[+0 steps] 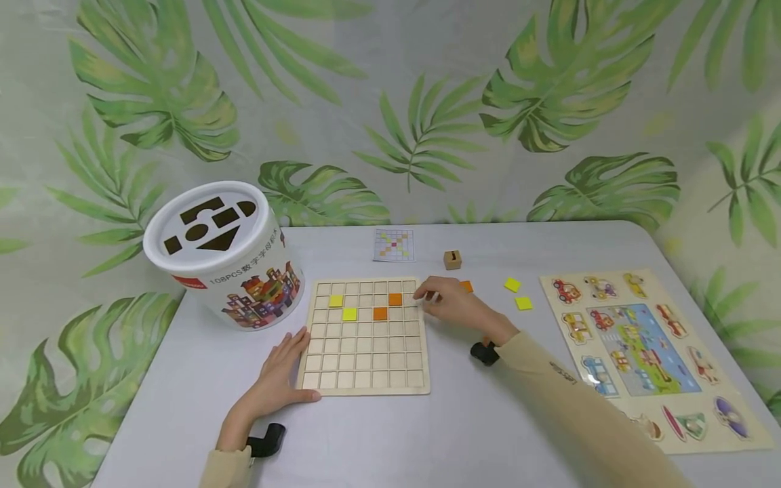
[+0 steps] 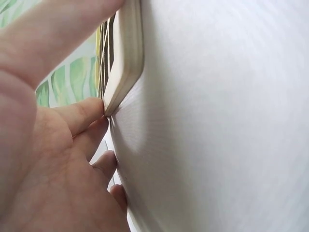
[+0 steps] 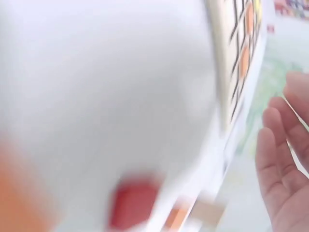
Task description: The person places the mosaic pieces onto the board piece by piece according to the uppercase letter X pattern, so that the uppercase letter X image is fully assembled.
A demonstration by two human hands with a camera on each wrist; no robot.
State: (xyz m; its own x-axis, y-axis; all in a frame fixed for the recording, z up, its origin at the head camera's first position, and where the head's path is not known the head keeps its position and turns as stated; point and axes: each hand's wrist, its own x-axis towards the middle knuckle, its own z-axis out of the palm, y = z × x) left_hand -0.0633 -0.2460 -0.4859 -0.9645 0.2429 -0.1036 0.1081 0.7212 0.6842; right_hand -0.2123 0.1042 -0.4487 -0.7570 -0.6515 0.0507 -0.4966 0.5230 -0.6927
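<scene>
Leaf-print cloth is hung behind a grey table (image 1: 427,434), where a grid board (image 1: 366,339) is steadied at its near left corner by the flat, open left hand (image 1: 277,379). The right hand (image 1: 451,305) is laid at the board's far right edge; its fingers seem relaxed and empty, though its wrist view is blurred.

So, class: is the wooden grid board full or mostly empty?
Mostly empty: the wooden grid board holds only two yellow tiles and two orange tiles; the other cells are bare.
</scene>
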